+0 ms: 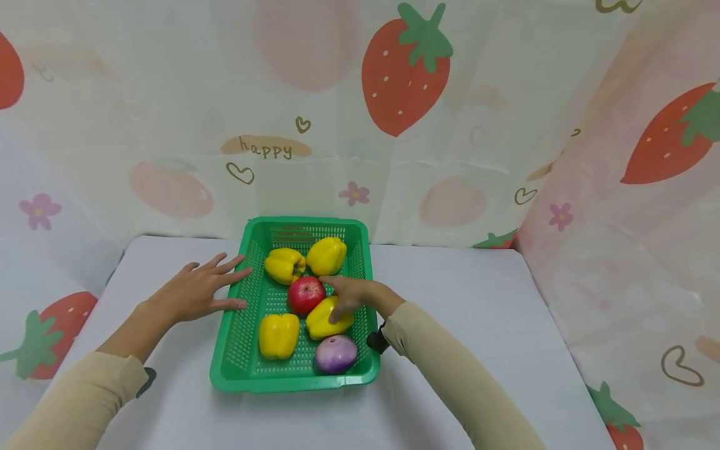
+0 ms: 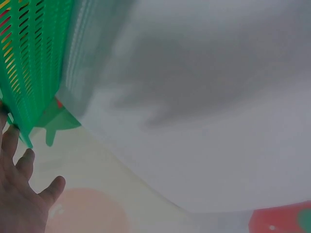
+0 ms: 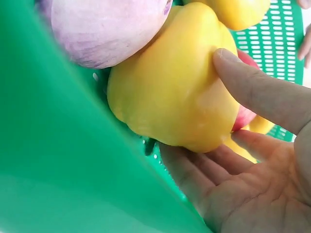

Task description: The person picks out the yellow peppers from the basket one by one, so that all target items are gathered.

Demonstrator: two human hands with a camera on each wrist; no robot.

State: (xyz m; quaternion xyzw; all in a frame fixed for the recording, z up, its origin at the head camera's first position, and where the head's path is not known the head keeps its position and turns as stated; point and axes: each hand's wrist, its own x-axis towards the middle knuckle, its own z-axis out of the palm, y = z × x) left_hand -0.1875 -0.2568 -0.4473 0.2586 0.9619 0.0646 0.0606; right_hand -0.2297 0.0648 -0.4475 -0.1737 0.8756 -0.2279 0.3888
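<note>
Green basket (image 1: pixel 292 384): one, perforated, set on a white table (image 1: pixel 461 312); clock positions are read in the head view, 12 being farthest from the person. Red pomegranate (image 1: pixel 305 295): one, placed near the basket's middle and taken as hub. Gripped yellow pepper (image 3: pixel 165 92): one, held within the basket between 4 and 5 o'clock of the hub; its dark green stem (image 3: pixel 150 146) is shown in the right wrist view. Right hand (image 1: pixel 355 294): extended over the rim at 3 o'clock, this pepper being pinched between thumb and fingers. Left hand (image 1: pixel 202 290): held at the rim at 9 o'clock, fingers spread; whether the rim is pressed cannot be told. Eleven-o'clock pepper (image 1: pixel 283 264), one-o'clock pepper (image 1: pixel 327 256) and seven-o'clock pepper (image 1: pixel 279 336): all yellow, laid around the hub as named. Purple round vegetable (image 1: pixel 335 354): one, laid just beside the gripped pepper, at its 6 o'clock. Beige sleeves (image 1: pixel 458 375): two, one worn on each arm. Backdrop (image 1: pixel 495 131): hung at 12 o'clock, printed with strawberries, flowers and hearts
</note>
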